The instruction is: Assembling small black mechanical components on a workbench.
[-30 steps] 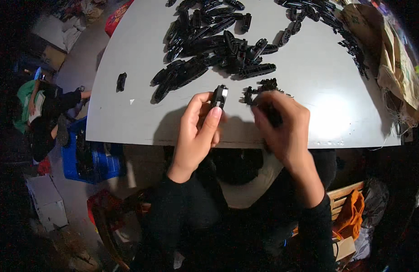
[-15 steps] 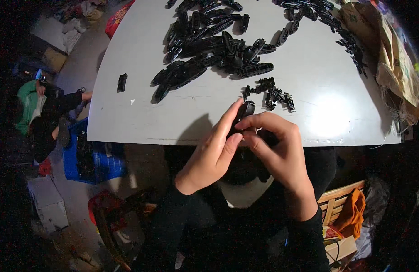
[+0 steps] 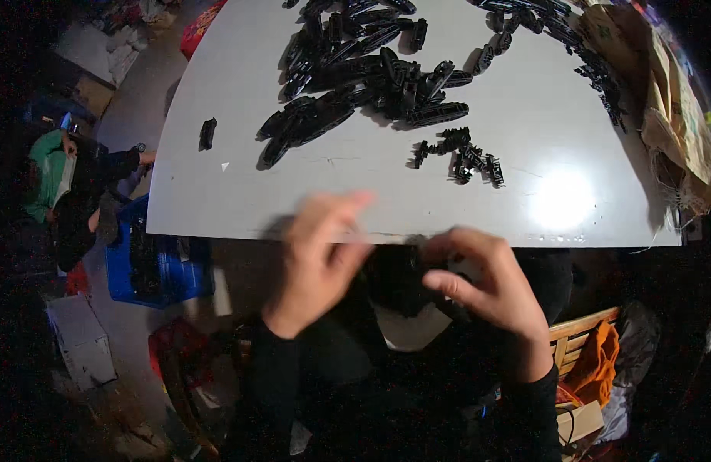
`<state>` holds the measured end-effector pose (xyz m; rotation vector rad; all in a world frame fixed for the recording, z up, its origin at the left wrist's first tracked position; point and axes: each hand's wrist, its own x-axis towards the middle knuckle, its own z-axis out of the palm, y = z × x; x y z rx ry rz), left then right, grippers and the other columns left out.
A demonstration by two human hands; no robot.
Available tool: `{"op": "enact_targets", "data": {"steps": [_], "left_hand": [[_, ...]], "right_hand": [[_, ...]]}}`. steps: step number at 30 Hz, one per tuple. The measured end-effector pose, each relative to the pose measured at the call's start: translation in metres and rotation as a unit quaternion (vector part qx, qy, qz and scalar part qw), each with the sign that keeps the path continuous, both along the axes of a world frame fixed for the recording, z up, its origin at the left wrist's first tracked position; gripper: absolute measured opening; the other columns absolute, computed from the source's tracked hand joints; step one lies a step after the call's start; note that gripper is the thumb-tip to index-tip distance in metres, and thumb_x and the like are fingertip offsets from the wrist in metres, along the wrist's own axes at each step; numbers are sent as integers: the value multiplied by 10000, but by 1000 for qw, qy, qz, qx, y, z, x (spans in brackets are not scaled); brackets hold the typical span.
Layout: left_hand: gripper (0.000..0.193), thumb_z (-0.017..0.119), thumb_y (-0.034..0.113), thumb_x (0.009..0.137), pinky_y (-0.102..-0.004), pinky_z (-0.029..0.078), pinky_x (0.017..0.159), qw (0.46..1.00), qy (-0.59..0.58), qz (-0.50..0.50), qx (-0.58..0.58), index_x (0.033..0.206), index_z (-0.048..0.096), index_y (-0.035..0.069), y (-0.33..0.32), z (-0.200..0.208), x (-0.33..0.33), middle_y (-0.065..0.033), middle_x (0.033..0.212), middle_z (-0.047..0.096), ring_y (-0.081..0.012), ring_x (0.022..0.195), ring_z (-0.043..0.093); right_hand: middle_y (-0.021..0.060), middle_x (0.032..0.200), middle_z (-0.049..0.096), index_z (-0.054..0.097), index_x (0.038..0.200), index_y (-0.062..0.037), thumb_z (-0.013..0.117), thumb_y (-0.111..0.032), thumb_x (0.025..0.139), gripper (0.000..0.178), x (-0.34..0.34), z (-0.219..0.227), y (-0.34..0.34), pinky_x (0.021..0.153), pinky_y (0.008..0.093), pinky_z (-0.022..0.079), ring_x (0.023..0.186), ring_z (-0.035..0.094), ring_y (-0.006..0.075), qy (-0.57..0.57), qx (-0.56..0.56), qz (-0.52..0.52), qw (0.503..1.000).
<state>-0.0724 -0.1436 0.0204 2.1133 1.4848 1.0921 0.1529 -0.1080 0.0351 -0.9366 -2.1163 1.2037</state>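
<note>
My left hand (image 3: 313,258) hangs over the table's front edge, smeared by motion, so what it holds, if anything, does not show. To its right, my right hand (image 3: 490,285) is just off the edge, thumb and fingers apart, with nothing visible between them. Beyond the hands, a small cluster of black toothed plastic pieces (image 3: 467,158) lies on the white table (image 3: 240,200). Farther back is a big heap of long black plastic parts (image 3: 324,115). One short black part (image 3: 207,134) lies alone at the left.
A brown woven sack (image 3: 659,115) stands along the table's right side. More small black pieces (image 3: 602,92) lie near it. On the floor at left is a blue crate (image 3: 159,266); another person (image 3: 70,177) sits beyond it. At lower right is a wooden slatted chair (image 3: 575,339) with orange cloth.
The black part that was between my hands no longer shows. My hands have separated, the left moving left and blurring. The small cluster and the heap stay in place.
</note>
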Motion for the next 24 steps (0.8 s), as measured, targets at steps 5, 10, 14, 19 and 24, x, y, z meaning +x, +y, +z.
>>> {"op": "enact_targets", "data": {"steps": [5, 10, 14, 19, 24], "left_hand": [[241, 587, 84, 792, -405, 410, 758, 937, 154, 280, 141, 1003, 500, 7, 45, -15, -47, -137, 933, 522, -318, 880, 514], [226, 589, 92, 790, -433, 423, 692, 943, 176, 281, 18, 940, 455, -11, 46, -19, -54, -145, 821, 526, -363, 776, 520], [140, 529, 76, 868, -274, 409, 593, 956, -129, 261, -22, 964, 462, -1, 25, -21, -49, -53, 781, 533, -151, 676, 511], [364, 356, 178, 930, -217, 351, 529, 858, -466, 149, -158, 1215, 435, -33, 1, -9, -12, -59, 802, 514, -102, 613, 432], [375, 313, 258, 930, -228, 375, 535, 758, -616, 28, -211, 1139, 447, -22, 2, -4, 20, -82, 807, 532, -118, 593, 458]], "right_hand": [[101, 751, 578, 587, 892, -5, 662, -100, 753, 184, -45, -6, 35, 597, 337, 462, 672, 584, 212, -55, 114, -152, 980], [139, 764, 586, 560, 824, -36, 649, -39, 672, 176, -63, -34, 64, 574, 358, 466, 658, 563, 335, -175, 263, -194, 929], [70, 661, 608, 566, 803, -24, 626, -79, 777, 85, -47, -22, 47, 480, 251, 436, 546, 589, 168, 156, -187, -120, 962], [101, 737, 641, 556, 850, -15, 628, -76, 798, 108, -37, -18, 25, 502, 200, 477, 593, 635, 152, 271, -391, -101, 874], [63, 714, 614, 556, 835, -24, 656, -86, 786, 128, -36, -16, 9, 516, 194, 454, 604, 605, 118, 301, -362, -120, 874]]}}
